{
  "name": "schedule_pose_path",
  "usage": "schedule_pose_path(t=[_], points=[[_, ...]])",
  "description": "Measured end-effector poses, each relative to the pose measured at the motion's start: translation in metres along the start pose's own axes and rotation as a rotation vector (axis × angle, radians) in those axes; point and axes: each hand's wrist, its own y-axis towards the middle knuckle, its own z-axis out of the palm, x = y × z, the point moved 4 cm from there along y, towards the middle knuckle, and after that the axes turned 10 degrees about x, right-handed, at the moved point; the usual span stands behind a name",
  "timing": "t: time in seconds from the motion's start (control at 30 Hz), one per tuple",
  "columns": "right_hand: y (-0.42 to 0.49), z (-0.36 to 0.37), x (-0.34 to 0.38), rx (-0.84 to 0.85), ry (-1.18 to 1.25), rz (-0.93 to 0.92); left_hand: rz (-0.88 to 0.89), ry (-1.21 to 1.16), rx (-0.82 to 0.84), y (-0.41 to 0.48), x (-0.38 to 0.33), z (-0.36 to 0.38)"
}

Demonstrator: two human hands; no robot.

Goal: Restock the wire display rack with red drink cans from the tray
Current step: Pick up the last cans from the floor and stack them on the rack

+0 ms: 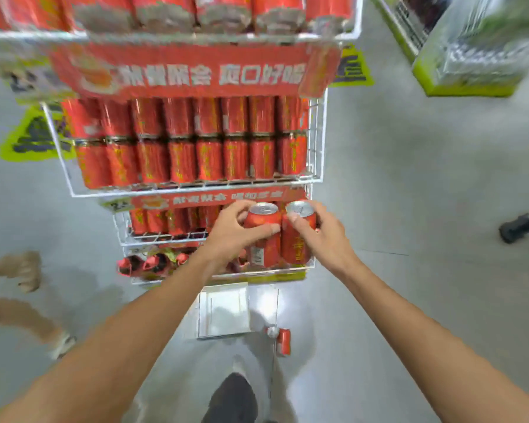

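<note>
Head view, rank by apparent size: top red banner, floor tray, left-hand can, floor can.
1. banner
2. tray
3. left-hand can
4. floor can
The floor can sits farther away, so the two cans may really match.

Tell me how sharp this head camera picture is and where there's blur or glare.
In the head view, motion blur smears the top-shelf cans and the banner text; the left can in the left hand and the right can in the right hand are sharpest; the wide lens bows the wire rack; the tray reflects glare.
</note>
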Motion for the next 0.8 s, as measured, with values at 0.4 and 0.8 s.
schedule_pose_path(t=[0.4, 0.8], points=[[0.006, -0.014, 0.239, -0.056, 0.089, -0.211, 0.320, -0.062, -0.269, -0.060, -0.190, -0.093], [0.051, 0.041, 0.421, -0.133, -0.043, -0.467, 0.432, -0.091, -0.310, -0.070, -0.273, -0.274]])
